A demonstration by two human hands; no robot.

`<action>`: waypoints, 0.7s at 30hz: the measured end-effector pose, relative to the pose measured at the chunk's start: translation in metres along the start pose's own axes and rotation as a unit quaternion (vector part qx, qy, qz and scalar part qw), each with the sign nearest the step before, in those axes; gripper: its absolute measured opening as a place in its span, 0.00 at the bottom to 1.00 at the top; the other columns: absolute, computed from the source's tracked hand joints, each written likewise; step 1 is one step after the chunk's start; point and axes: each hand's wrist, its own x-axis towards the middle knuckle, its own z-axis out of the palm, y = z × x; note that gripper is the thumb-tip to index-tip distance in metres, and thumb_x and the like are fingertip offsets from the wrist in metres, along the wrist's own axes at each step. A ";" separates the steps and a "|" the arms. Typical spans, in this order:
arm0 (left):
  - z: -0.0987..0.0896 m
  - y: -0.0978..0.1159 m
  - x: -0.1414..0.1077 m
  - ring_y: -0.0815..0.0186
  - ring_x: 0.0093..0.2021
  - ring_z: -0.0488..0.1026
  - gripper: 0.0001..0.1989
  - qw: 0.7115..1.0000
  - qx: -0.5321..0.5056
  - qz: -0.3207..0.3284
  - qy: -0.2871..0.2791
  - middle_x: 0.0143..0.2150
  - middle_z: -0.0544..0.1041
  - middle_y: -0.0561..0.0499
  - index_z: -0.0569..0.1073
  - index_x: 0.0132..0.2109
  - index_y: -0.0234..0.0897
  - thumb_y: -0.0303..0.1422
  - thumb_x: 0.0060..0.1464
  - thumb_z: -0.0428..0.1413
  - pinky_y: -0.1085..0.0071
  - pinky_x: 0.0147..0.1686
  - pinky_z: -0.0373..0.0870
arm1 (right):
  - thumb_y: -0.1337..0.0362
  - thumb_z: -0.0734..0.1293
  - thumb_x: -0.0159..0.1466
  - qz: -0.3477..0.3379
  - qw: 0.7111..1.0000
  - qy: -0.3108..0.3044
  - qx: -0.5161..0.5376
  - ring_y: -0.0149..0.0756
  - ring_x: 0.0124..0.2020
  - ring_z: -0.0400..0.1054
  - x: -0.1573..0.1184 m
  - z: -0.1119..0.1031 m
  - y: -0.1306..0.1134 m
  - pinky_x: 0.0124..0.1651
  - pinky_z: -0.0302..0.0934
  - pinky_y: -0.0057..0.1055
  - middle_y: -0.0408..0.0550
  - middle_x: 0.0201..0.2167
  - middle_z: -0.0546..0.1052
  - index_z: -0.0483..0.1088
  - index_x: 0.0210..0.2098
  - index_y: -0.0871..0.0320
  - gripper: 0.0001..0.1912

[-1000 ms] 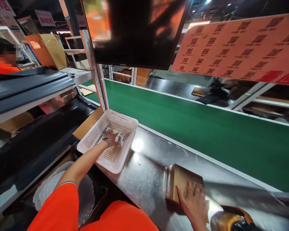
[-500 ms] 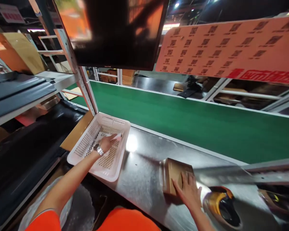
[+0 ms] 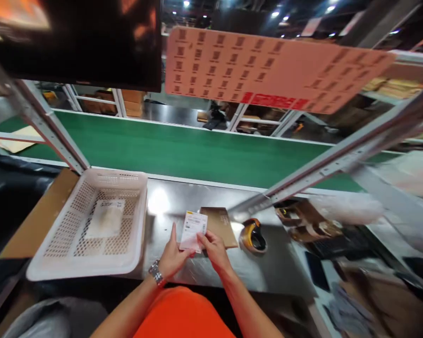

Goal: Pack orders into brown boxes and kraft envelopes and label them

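In front of my body a white shipping label (image 3: 193, 227) with print and a barcode is held up between both hands. My right hand (image 3: 213, 249) pinches its right side between thumb and fingers. At its lower left edge, my left hand (image 3: 174, 258) grips it with the thumb, index finger pointing up. Just behind the label stands a brown cardboard box (image 3: 222, 225), partly covered by it. A white plastic basket (image 3: 136, 253) is to the left, with a white printed sheet or packet (image 3: 105, 218) lying inside.
A tape dispenser (image 3: 253, 237) sits right of the box on the metal table (image 3: 169, 197). Behind runs a green conveyor belt (image 3: 183, 155). A slanted metal post (image 3: 303, 169) rises at the right; a monitor (image 3: 91, 42) and pink code board (image 3: 232, 65) hang above.
My left hand has come out of the basket and is now at the label. My right hand has left the box and also holds the label. The view has swung right.
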 end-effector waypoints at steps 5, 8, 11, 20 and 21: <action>0.025 -0.008 0.010 0.51 0.39 0.86 0.22 0.997 -0.007 -0.066 -0.040 0.41 0.89 0.36 0.86 0.44 0.29 0.44 0.49 0.71 0.65 0.33 0.76 | 0.31 0.81 0.55 0.036 0.998 0.011 0.056 0.42 0.35 0.76 -0.020 -0.022 0.016 0.47 0.72 0.41 0.48 0.32 0.86 0.83 0.33 0.55 0.32; 0.045 -0.015 0.011 0.54 0.37 0.85 0.20 0.997 -0.035 -0.061 0.017 0.43 0.90 0.35 0.87 0.46 0.30 0.41 0.51 0.71 0.65 0.33 0.75 | 0.31 0.81 0.55 0.064 0.993 0.020 0.100 0.44 0.38 0.79 -0.038 -0.037 0.024 0.51 0.73 0.44 0.49 0.36 0.87 0.84 0.37 0.54 0.32; 0.067 -0.020 0.010 0.56 0.36 0.84 0.18 0.996 -0.042 -0.049 0.057 0.44 0.90 0.35 0.87 0.46 0.31 0.39 0.53 0.71 0.65 0.33 0.75 | 0.32 0.83 0.52 0.076 0.987 0.026 0.140 0.48 0.42 0.81 -0.057 -0.054 0.032 0.58 0.74 0.49 0.52 0.39 0.88 0.86 0.37 0.54 0.32; 0.151 -0.048 -0.007 0.58 0.34 0.82 0.18 0.997 -0.035 -0.029 0.062 0.41 0.89 0.38 0.88 0.42 0.32 0.42 0.49 0.73 0.68 0.30 0.74 | 0.33 0.85 0.48 0.075 0.987 0.064 0.127 0.52 0.48 0.83 -0.109 -0.130 0.049 0.64 0.72 0.54 0.53 0.42 0.90 0.87 0.37 0.53 0.33; 0.162 -0.052 -0.010 0.58 0.34 0.82 0.19 0.997 -0.034 -0.028 0.062 0.41 0.89 0.38 0.88 0.43 0.32 0.42 0.48 0.72 0.68 0.30 0.74 | 0.33 0.85 0.47 0.073 0.987 0.065 0.126 0.52 0.47 0.83 -0.114 -0.140 0.049 0.63 0.72 0.54 0.53 0.41 0.89 0.87 0.37 0.53 0.33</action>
